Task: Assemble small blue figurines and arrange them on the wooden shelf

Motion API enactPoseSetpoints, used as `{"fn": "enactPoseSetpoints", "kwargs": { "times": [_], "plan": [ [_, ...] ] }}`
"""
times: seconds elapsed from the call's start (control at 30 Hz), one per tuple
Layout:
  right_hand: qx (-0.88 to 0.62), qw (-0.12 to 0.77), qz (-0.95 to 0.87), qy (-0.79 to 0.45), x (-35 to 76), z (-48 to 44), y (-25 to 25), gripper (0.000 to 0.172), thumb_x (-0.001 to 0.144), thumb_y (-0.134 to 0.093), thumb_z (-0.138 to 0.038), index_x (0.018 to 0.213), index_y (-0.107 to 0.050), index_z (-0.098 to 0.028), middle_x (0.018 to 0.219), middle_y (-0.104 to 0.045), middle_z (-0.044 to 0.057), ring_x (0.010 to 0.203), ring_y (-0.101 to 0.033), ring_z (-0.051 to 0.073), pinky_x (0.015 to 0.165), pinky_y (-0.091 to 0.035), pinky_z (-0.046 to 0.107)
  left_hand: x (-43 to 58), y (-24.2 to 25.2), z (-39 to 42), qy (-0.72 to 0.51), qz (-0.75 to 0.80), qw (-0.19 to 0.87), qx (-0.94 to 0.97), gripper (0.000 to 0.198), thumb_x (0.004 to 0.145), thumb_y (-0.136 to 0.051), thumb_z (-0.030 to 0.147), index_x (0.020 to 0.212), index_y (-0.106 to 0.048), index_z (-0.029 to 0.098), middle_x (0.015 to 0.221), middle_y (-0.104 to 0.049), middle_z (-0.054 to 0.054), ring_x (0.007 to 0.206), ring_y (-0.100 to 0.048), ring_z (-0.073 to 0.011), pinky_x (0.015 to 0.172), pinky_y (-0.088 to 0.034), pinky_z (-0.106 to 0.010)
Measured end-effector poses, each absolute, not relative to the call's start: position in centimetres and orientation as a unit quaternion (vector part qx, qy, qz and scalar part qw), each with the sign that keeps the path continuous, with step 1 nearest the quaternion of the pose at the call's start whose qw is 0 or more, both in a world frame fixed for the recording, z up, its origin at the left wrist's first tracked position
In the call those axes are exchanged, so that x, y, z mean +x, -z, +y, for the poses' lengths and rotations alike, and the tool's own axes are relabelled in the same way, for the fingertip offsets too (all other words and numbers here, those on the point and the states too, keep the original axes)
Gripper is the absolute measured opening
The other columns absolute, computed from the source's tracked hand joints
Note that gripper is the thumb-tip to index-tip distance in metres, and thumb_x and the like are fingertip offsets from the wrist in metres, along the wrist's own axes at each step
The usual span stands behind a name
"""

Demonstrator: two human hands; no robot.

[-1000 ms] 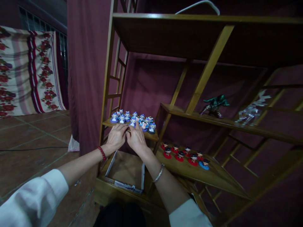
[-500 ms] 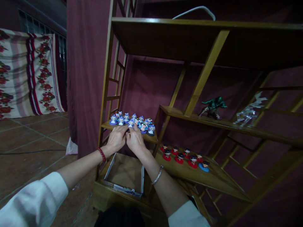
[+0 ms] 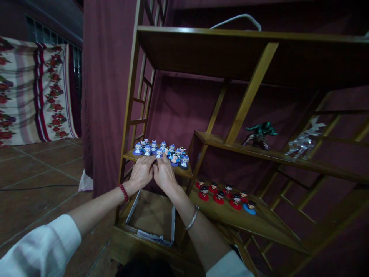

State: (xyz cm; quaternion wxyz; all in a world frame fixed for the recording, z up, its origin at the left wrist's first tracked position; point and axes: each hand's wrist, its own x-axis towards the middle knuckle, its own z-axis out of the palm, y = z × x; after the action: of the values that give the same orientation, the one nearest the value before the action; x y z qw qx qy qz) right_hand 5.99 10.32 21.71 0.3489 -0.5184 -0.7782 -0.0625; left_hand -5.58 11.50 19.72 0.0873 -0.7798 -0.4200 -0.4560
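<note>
Several small purple-and-white figurines (image 3: 138, 148) stand grouped on the short left shelf (image 3: 184, 171). My left hand (image 3: 142, 171) and my right hand (image 3: 164, 172) meet at the front edge of that shelf. Between their fingertips is a figurine (image 3: 159, 153) in the front row, its base hidden by the fingers. Both hands are closed around its lower part. Close to the right fingers stand a pink-faced figurine (image 3: 174, 159) and another purple-haired one (image 3: 185, 161).
Below my hands lies a shallow open cardboard box (image 3: 131, 213). Red-based figurines (image 3: 203, 193) and a blue-based one (image 3: 249, 207) occupy the lower right shelf (image 3: 276, 227). Higher up are a green figure (image 3: 261, 134) and a clear figure (image 3: 307, 139). A wooden upright (image 3: 131, 96) borders the left side.
The view has tilted slightly, so the shelves sit a little lower in the picture. Both hands stay at the same figurine, with almost no other movement.
</note>
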Motion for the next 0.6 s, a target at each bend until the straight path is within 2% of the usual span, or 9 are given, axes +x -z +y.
{"fn": "enactPoseSetpoints", "kwargs": {
  "times": [0.3, 0.6],
  "plan": [
    [-0.519, 0.359, -0.773, 0.061, 6.18, 10.18, -21.79, 0.038, 0.081, -0.041, -0.015, 0.115, -0.052, -0.004, 0.133, -0.038, 0.021, 0.125, -0.034, 0.026, 0.100, -0.033, 0.038, -5.59, -19.85, 11.31, 0.456, -0.419, 0.088, -0.780, 0.039, 0.074, -0.041, 0.007, 0.108, -0.057, 0.016, 0.110, -0.061, -0.008, 0.101, -0.053, -0.0197, 0.090, -0.041, -0.038],
    [-0.523, 0.356, -0.772, 0.063, 6.33, 10.34, -21.79, 0.037, 0.080, -0.043, -0.015, 0.115, -0.053, -0.005, 0.131, -0.041, 0.020, 0.120, -0.041, 0.025, 0.101, -0.032, 0.036, -5.61, -19.58, 11.66, 0.443, -0.412, 0.105, -0.789, 0.040, 0.075, -0.041, 0.008, 0.111, -0.055, 0.014, 0.111, -0.060, -0.010, 0.103, -0.052, -0.0208, 0.090, -0.040, -0.038]
  ]
}}
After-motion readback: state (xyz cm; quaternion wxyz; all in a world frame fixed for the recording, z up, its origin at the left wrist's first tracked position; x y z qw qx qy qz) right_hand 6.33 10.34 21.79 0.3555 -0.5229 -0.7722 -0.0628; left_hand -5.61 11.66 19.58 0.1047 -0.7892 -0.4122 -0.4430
